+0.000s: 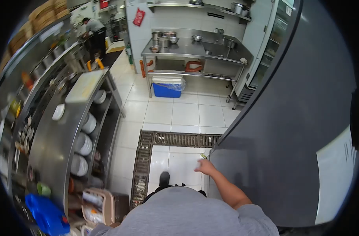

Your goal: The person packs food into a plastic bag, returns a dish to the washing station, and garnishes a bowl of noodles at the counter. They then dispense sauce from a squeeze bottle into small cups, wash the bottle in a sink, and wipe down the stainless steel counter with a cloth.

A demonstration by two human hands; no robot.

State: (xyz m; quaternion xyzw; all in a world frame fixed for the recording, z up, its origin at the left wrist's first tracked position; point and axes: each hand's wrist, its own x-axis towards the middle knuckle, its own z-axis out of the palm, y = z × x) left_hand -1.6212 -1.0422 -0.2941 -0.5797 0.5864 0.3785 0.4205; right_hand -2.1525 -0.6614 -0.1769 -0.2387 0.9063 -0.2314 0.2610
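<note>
My right hand (204,167) reaches forward over the white tiled floor, its fingers loosely bent and apart, with nothing visible in them. It is nearest to the edge of a large dark grey panel (266,157), which looks like a fridge or cabinet door. A small green scrap (203,156) shows just beyond the fingers, apparently on the floor. My left hand is out of view; only a bit of the left arm shows at my side.
A steel counter (45,145) with a cutting board (85,86) runs along the left, stacked plates (83,143) below. A floor drain grate (179,139) crosses ahead. Beyond are a blue cooler (167,89) and steel sink table (183,49). A person (96,33) bends at the back left.
</note>
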